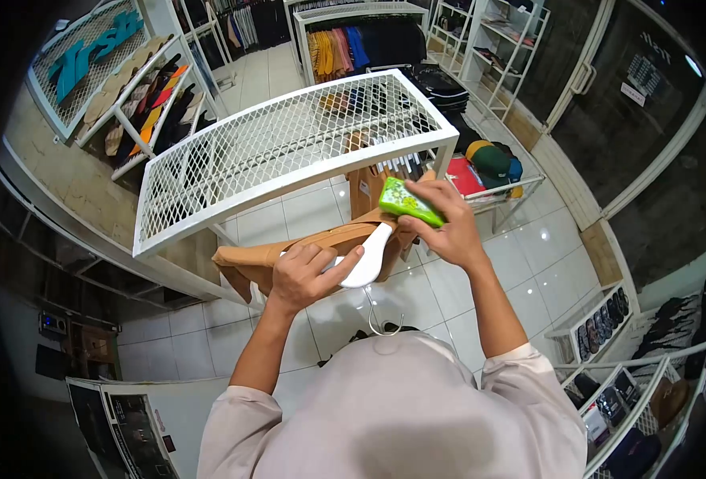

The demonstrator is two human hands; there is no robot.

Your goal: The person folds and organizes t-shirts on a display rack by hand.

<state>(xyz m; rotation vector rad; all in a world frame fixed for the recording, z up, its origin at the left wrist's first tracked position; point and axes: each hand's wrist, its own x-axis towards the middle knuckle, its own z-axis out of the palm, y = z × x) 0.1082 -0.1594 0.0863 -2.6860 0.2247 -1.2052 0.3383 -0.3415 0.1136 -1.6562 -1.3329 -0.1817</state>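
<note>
My left hand (pixel 309 278) is closed around a white clothes hanger (pixel 366 259), its thumb lying along the plastic. The hanger's metal hook points down toward my chest. A tan garment (pixel 257 255) is draped on the hanger and spreads out beyond my hands. In my right hand (pixel 451 226) is a bright green block with a white, floral-patterned top (pixel 405 199), gripped between thumb and fingers. It sits right over the garment's shoulder beside the hanger's end; its underside is hidden.
In front stands a white rack with a mesh top (pixel 289 136), close to the garment. Caps (pixel 489 162) lie on a low shelf to the right. Shelves of goods (pixel 149 112) line the left wall. Another rack (pixel 624 407) is at my lower right. Glass doors (pixel 616 80) are beyond.
</note>
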